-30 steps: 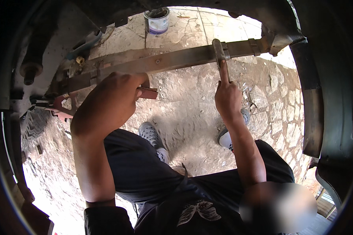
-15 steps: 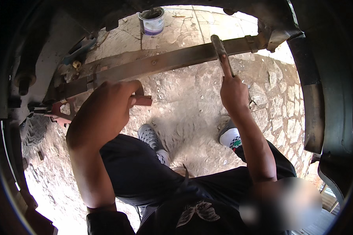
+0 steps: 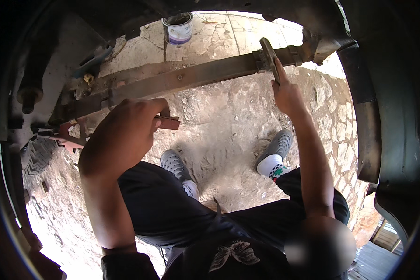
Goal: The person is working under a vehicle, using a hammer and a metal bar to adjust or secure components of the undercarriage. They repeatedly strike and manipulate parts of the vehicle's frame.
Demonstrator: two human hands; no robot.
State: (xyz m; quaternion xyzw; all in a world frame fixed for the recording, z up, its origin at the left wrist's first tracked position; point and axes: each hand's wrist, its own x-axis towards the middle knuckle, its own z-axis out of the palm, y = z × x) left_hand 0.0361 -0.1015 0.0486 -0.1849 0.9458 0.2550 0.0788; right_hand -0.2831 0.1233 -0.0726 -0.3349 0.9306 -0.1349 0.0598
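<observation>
A long brown leaf spring (image 3: 158, 85) with metal clips runs across under the vehicle. My right hand (image 3: 288, 95) grips a narrow wire brush (image 3: 270, 58), its index finger stretched along the back. The bristles lie against the spring near its right-hand clip. Bent at the wrist, my left hand (image 3: 126, 128) hangs just on the near side of the spring. Between its thumb and fingers is a folded reddish-brown piece of sandpaper (image 3: 169, 122). Part of that piece is hidden by the fingers.
A white and purple paint can (image 3: 178, 30) stands on cracked paving beyond the spring. Dark vehicle parts (image 3: 401, 116) close in on the right and overhead. A red bracket (image 3: 74, 135) and a tyre (image 3: 37, 156) are at the left. My shoes (image 3: 275, 144) rest on rough ground.
My right hand and the wire brush have shifted a little to the right along the spring. My right foot has come further into view. My left hand stays nearly in place.
</observation>
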